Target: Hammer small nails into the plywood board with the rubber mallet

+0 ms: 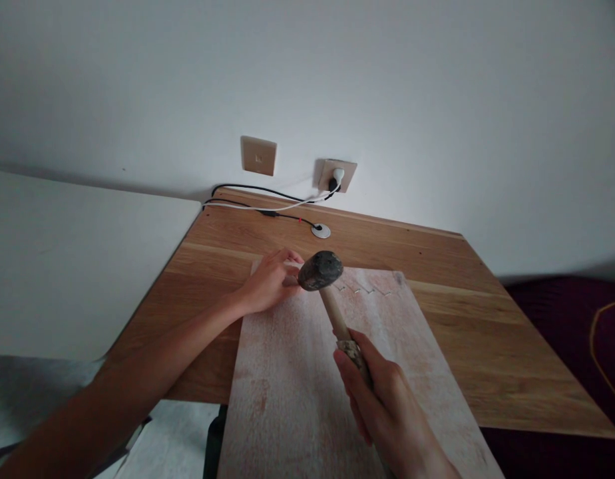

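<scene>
My right hand (382, 392) is wrapped around the wooden handle of a mallet (321, 271) with a dark, rounded head. The worn handle has a rough, flaking patch near my grip. My left hand (272, 283) rests at the far left part of a whitish, worn wooden board (307, 372), fingers bent together just beside the mallet head. The head covers the fingertips, so whatever they pinch is hidden. Right of the mallet head, several small nails (371, 291) form a zigzag row across the board's far end.
The board lies on a brown wooden desk (452, 332) against a white wall. Black and white cables (267, 206) run along the back edge to a wall socket (337, 175). A white panel (88, 266) borders the left side; dark purple fabric (562, 332) is at right.
</scene>
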`<state>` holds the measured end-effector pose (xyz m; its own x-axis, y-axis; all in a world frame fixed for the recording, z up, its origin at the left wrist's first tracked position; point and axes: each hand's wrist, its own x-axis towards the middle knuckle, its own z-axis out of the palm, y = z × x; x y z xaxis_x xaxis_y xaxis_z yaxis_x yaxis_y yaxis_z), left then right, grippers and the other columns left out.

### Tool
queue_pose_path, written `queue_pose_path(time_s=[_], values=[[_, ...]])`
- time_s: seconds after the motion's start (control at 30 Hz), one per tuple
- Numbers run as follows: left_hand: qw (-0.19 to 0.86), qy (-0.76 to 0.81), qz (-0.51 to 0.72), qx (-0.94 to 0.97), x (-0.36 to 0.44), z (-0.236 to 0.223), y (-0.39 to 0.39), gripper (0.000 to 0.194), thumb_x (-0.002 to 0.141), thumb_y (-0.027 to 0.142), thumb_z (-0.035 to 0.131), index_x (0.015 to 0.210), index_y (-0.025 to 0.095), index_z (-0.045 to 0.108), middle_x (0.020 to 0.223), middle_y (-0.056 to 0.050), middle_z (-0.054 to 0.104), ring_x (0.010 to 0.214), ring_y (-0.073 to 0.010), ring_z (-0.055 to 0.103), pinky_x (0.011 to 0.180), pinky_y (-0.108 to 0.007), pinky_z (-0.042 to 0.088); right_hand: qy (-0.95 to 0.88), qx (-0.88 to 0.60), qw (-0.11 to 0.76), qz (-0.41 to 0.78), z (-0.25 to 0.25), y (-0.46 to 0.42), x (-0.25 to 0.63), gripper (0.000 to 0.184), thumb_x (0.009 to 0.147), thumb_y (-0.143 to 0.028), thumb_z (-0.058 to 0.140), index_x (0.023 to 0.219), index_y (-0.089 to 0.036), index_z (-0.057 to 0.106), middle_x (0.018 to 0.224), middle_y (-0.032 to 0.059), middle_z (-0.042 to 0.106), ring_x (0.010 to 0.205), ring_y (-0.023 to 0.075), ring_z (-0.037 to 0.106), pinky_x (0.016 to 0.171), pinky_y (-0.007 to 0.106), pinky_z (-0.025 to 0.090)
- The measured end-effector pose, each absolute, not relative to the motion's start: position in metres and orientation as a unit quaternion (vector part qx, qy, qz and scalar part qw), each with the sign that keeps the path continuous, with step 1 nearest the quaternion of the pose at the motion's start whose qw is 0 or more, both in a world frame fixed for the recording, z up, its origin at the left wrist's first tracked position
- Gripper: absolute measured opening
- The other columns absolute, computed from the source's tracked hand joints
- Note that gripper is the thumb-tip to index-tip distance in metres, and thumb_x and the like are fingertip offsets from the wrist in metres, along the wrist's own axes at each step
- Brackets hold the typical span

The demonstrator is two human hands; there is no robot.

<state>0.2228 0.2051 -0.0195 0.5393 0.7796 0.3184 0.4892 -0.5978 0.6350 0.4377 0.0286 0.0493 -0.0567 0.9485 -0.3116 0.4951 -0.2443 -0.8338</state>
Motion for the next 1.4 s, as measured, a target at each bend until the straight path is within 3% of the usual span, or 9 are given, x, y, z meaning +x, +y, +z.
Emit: queue_pose_path(time_s=[0.3, 0.5, 0.97, 1.17, 1.4], values=[[0.255, 0.385, 0.275, 0.843, 0.220, -0.017, 0.206, 0.028, 0.078, 0.012, 0.083, 0.103, 0.025, 0.081, 0.125, -0.007, 0.069, 0.119, -0.0290, 0.064, 0.107, -0.047, 0.048, -0.593, -0.638, 0.212, 0.442, 0.037, 0.032, 0.442, 0.058, 0.108, -0.061, 0.042, 0.136, -0.013, 0.058, 0.050, -0.0089, 0.049, 0.038, 0.0130, 0.046, 0.038, 0.023, 0.035], [0.252, 0.378, 0.280, 0.846, 0.220, -0.019, 0.206, 0.022, 0.086, 0.011, 0.076, 0.103, 0.024, 0.080, 0.127, -0.007, 0.068, 0.122, -0.0274, 0.064, 0.110, -0.048, 0.047, -0.578, -0.641, 0.225, 0.452, 0.040, 0.030, 0.441, 0.059, 0.108, -0.062, 0.041, 0.137, -0.013, 0.056, 0.048, -0.0107, 0.045, 0.037, 0.0124, 0.043, 0.037, 0.023, 0.032], [0.239, 0.379, 0.270, 0.852, 0.219, -0.019, 0.207, 0.025, 0.086, 0.008, 0.073, 0.104, 0.023, 0.079, 0.126, -0.008, 0.068, 0.123, -0.0286, 0.063, 0.108, -0.050, 0.047, -0.572, -0.636, 0.212, 0.473, 0.038, 0.028, 0.442, 0.057, 0.108, -0.061, 0.041, 0.135, -0.014, 0.058, 0.048, -0.0095, 0.047, 0.037, 0.0131, 0.044, 0.036, 0.023, 0.032], [0.246, 0.376, 0.271, 0.851, 0.219, -0.020, 0.207, 0.021, 0.087, 0.010, 0.072, 0.101, 0.024, 0.079, 0.126, -0.007, 0.068, 0.123, -0.0274, 0.064, 0.109, -0.049, 0.047, -0.566, -0.649, 0.225, 0.455, 0.037, 0.027, 0.444, 0.065, 0.107, -0.063, 0.043, 0.144, -0.011, 0.054, 0.048, -0.0102, 0.046, 0.038, 0.0134, 0.044, 0.038, 0.024, 0.034], [0.239, 0.367, 0.284, 0.853, 0.219, -0.020, 0.207, 0.025, 0.087, 0.008, 0.072, 0.105, 0.024, 0.079, 0.123, -0.006, 0.069, 0.119, -0.0263, 0.065, 0.107, -0.047, 0.048, -0.573, -0.642, 0.221, 0.459, 0.036, 0.026, 0.445, 0.059, 0.107, -0.063, 0.041, 0.137, -0.014, 0.058, 0.047, -0.0104, 0.047, 0.036, 0.0123, 0.042, 0.037, 0.023, 0.033]])
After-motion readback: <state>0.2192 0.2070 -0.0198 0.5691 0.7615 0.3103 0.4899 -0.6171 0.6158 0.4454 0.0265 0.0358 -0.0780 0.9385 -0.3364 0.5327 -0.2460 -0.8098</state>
